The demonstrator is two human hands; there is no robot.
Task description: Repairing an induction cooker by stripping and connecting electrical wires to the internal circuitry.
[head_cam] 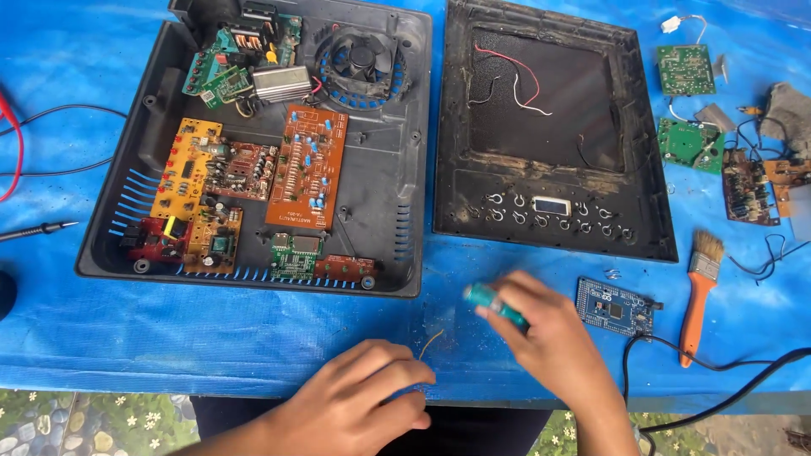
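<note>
1. Right hand [549, 338] is closed around a small teal cylindrical tool [490, 302]; motion-blurred, so exact kind can't be told. It sits just in front of the black top cover [642, 228], over the blue tarp [169, 329].
2. Left hand [359, 404] rests on the tarp's near edge, further toward the person from that cover and off to the left. Fingers curled narrow, pinching or touching a thin yellowish wire [429, 342]; whether it is really gripped is unclear.
3. Wire handling, judged: very light, limp, bends easily, slips from a loose pinch. Best pinched near its end with fingertips.
4. Teal tool, judged: light, rigid, smooth body, could roll if set down. Grip round the barrel, as the hand does now.
5. Blue circuit board [615, 306] lies just in front of the cover, right beside the right hand, a black cable [718, 405] trailing off it. Likely fragile; hold by its edges.
6. Orange-handled brush [698, 295] lies off the cover's near right corner.
7. Open black base tray [253, 143], full of circuit boards and a fan, sits just left of the cover.
8. Loose green boards [686, 69] lie right of the cover.
</note>
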